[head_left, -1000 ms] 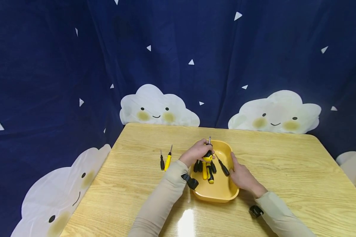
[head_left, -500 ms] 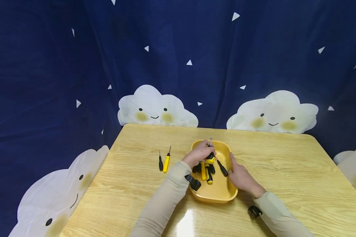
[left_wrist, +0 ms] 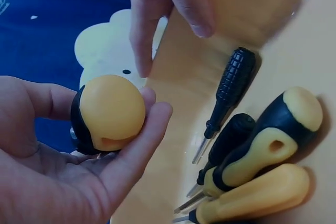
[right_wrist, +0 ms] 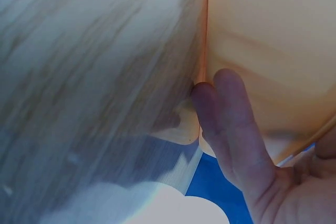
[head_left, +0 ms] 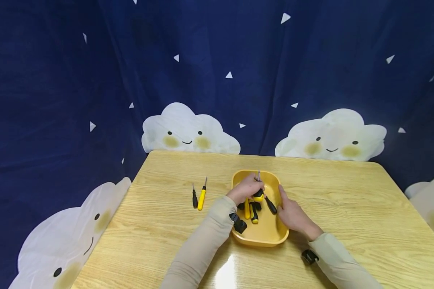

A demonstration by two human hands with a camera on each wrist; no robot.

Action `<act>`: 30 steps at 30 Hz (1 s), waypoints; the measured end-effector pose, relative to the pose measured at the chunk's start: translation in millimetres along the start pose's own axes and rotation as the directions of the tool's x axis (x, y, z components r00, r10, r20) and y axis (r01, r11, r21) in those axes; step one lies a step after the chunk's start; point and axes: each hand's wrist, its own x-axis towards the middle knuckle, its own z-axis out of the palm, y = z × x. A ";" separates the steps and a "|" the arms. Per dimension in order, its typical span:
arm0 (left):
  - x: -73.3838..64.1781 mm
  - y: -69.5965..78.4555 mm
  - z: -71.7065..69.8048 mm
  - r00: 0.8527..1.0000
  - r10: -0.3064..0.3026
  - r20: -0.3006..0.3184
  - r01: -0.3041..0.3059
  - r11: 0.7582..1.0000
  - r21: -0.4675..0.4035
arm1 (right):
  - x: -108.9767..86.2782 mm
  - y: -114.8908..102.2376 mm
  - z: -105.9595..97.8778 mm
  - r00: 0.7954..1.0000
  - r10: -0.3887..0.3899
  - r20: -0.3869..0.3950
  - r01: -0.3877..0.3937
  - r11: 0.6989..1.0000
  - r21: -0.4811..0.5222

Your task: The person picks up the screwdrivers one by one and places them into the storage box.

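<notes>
My left hand holds a black-and-yellow screwdriver over an orange plastic tray, its shaft pointing toward the far side. In the left wrist view the rounded yellow handle end faces the camera, between thumb and fingers. My right hand grips the tray's right wall, with the thumb inside and fingers outside. Inside lie a black screwdriver, a black-and-yellow screwdriver, a yellow-handled one and another black handle. My left hand partly hides this group in the head view.
Left of the tray, a small black screwdriver and a yellow screwdriver lie side by side on the wooden table. A dark blue curtain with cloud prints hangs behind the table.
My left hand has moved slightly right and nearer over the tray, carrying the screwdriver along. The right hand keeps its grip on the tray wall. The camera view has shifted slightly.
</notes>
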 end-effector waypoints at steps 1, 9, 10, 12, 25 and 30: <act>0.3 -0.6 0.4 1.000 0.000 0.004 0.000 1.000 0.004 | 0.2 -0.2 0.0 1.000 0.000 0.001 0.000 1.000 -0.001; 3.8 -5.6 2.9 0.999 -0.033 0.010 0.032 0.998 0.045 | 0.7 0.2 0.7 1.000 -0.004 -0.007 0.003 1.000 -0.014; 4.4 -6.6 3.1 0.999 -0.036 0.006 0.036 0.997 0.063 | 0.5 0.1 0.5 1.000 -0.002 -0.005 0.002 1.000 -0.011; 5.5 -8.9 3.6 0.999 -0.050 -0.006 0.050 0.995 0.091 | 0.3 -0.2 0.0 1.000 0.001 0.000 -0.001 1.000 -0.005; 8.0 -19.8 7.6 0.998 -0.061 0.014 0.059 0.994 0.095 | 1.0 -2.0 0.6 1.000 0.009 0.001 -0.009 1.000 -0.009; 9.0 -19.2 10.5 0.998 -0.066 0.001 0.066 0.989 0.129 | 1.4 -1.5 0.6 1.000 0.010 0.004 -0.010 1.000 -0.015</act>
